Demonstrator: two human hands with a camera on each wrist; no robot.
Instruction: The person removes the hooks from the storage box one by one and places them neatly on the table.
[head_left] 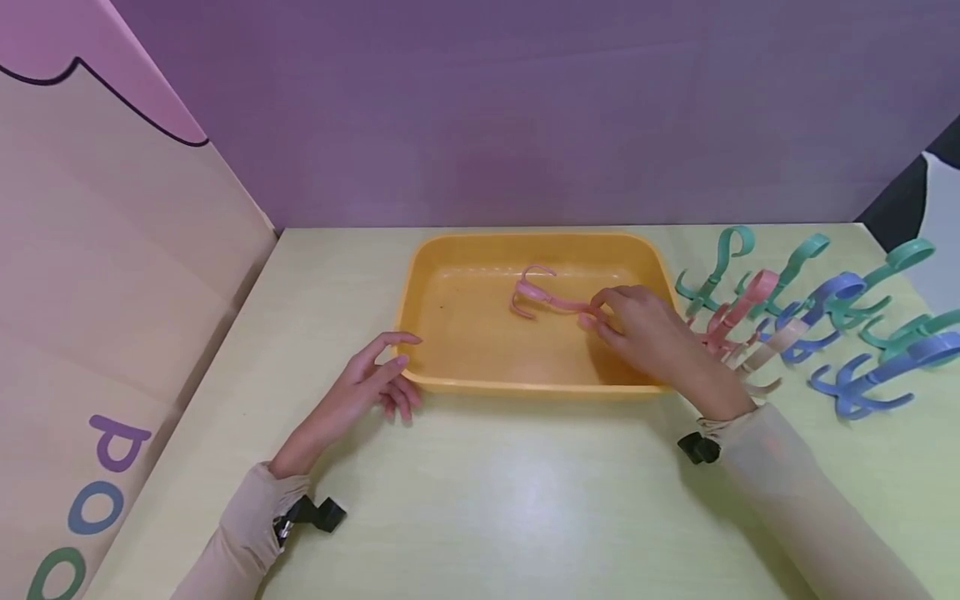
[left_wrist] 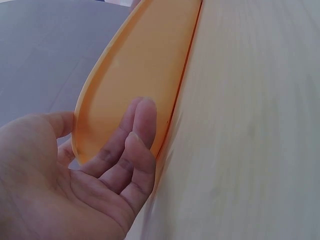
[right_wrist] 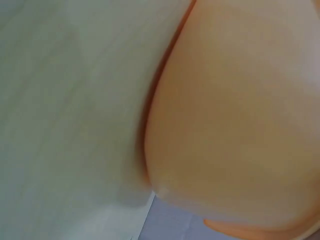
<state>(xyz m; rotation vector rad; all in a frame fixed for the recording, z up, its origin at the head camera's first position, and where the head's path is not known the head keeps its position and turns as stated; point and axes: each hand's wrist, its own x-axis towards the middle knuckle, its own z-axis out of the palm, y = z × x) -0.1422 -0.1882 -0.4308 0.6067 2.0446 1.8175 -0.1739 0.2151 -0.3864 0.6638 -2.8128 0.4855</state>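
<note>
A pink multi-prong hanging hook [head_left: 534, 292] lies over the floor of the yellow-orange tray [head_left: 480, 354], its prongs to the left. My right hand [head_left: 637, 329] reaches over the tray's right side and pinches the far end of the hook's stem between thumb and fingers. At the tray's front left corner is my left hand [head_left: 375, 379], fingers loosely bent, thumb and index finger at the rim. In the left wrist view this hand [left_wrist: 95, 175] stands close against the tray [left_wrist: 150, 50]. The right wrist view has the tray [right_wrist: 230, 110] but neither the right hand nor the hook.
Right of the tray stand several similar hooks: green ones [head_left: 712, 275], blue ones [head_left: 862, 387], a red-pink one [head_left: 738, 312] and a pale pink one [head_left: 776, 346]. A purple wall [head_left: 525, 117] rises behind the pale table [head_left: 510, 492], and a printed panel [head_left: 112, 275] on the left.
</note>
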